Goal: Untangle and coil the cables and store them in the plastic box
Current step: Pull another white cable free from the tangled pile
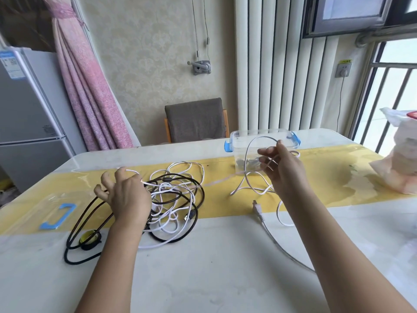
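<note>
Your right hand [282, 168], raised at right of centre, has its fingers curled round a loop of white cable [262, 137] that arches up in front of the plastic box [239, 152]. From that loop the cable drops to the table [214, 267], and a blurred strand of it runs leftward across the frame toward the tangle [173, 195] of black and white cables at centre. So the line to be drawn in lies roughly left to right, with the knot at its far end from the coiling hand.

Your left hand [126, 195] sits on the tangle's left side with its fingers spread and bent. A white strand crosses its fingertips, but whether it pinches that strand or only presses the heap down cannot be told. The box stands open just beyond the right hand, at upper right of centre, so the right hand is much the nearer one for the drop (something greyish seems to lie in the bottom already). Its clear lid [56, 214] with a blue handle lies well apart at far left.

A plug [257, 208] lies loose at lower right of centre, its lead trailing toward the bottom right.

The table is pale, with a yellow band under a glossy clear cover. A full plastic bag [401, 159] sits at its right edge. Behind are a brown chair [196, 119], a white radiator [282, 64], a pink curtain [85, 86] and a fridge [27, 109].
</note>
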